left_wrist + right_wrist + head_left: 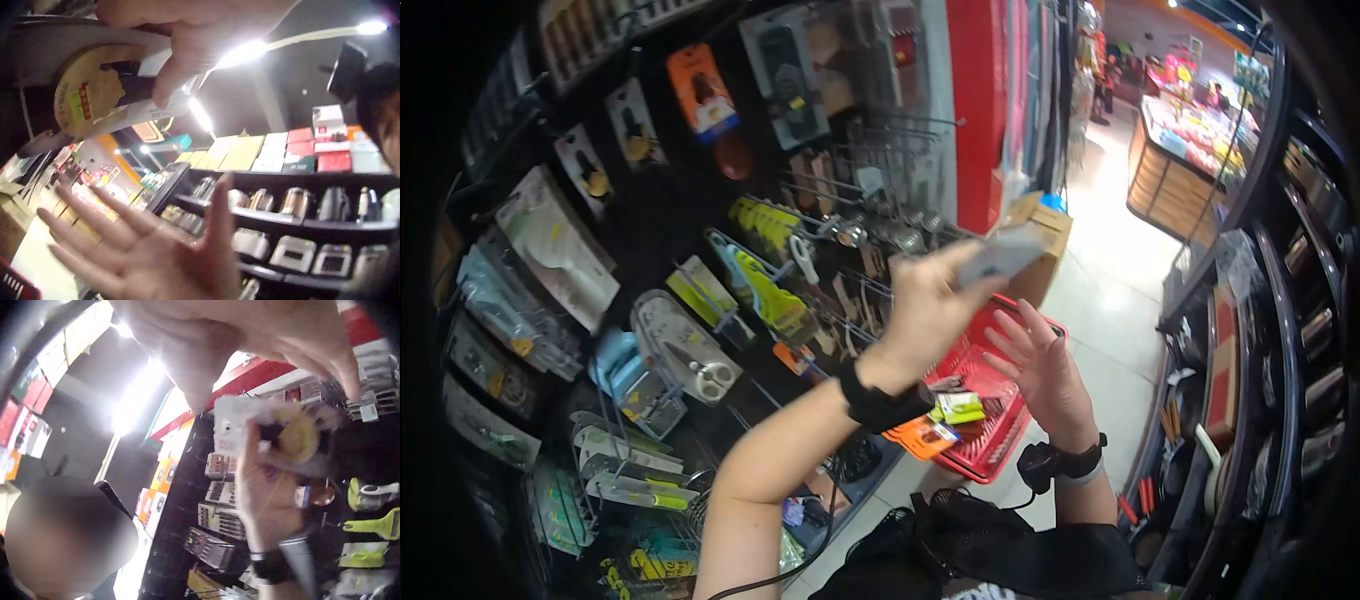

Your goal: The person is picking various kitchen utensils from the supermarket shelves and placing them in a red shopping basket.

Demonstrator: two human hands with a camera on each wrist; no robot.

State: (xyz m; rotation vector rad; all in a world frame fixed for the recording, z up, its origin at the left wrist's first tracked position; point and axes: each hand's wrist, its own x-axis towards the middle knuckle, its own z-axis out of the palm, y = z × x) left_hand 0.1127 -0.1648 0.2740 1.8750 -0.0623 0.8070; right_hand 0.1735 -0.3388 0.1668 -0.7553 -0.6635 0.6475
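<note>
Raised in front of the shelves, my left hand [925, 310] grips a flat packaged item [1005, 255], blurred in the head view. In the left wrist view the package [69, 103] shows a round yellow-brown card, a small red and yellow-green sticker and a dark part; its exact kind I cannot tell. The thumb [169, 81] presses on its face. My right hand [1045, 375] is held up just beside it, palm showing and fingers spread, with nothing in it. From the right wrist, the left hand [269, 500] appears behind the package [275, 434].
Below the hands stands a red shopping basket [990, 455] with several packaged goods, including an orange card [922, 438]. On the left, a rack holds hanging utensils and scissors [710, 378]. A cardboard box [1055, 235] stands beyond the basket; shelves of pans [1170, 440] line the right.
</note>
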